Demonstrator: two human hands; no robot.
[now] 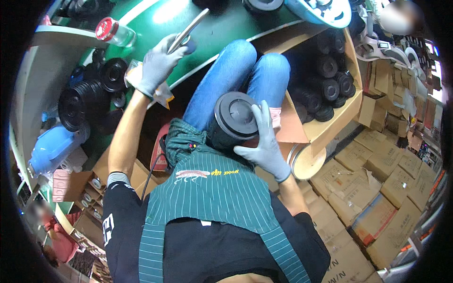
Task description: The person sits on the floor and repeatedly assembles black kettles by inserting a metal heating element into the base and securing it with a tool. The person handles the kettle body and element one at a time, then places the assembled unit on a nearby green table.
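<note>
Both my hands wear grey gloves. Raised over the green table, my left hand [160, 63] is closed around a slim silver metal tool [189, 31] that points up and to the right. A dark rounded part shows beside the grip, and I cannot tell the tool's exact kind. A thick black cylinder [231, 134] with a ridged round cap [237, 113] stands slightly tilted on my lap, against my thighs. My right hand [266, 146] grips its right side, with fingertips by the cap's rim and the thumb lower on the wall.
Several black cylindrical parts [328, 89] fill an open cardboard box [330, 129] to the right. Black discs [78, 106], a blue bottle [54, 148] and a red-lidded jar [115, 32] lie left. A blue basin [325, 16] sits on the far table; stacked cartons [349, 188] cover the right floor.
</note>
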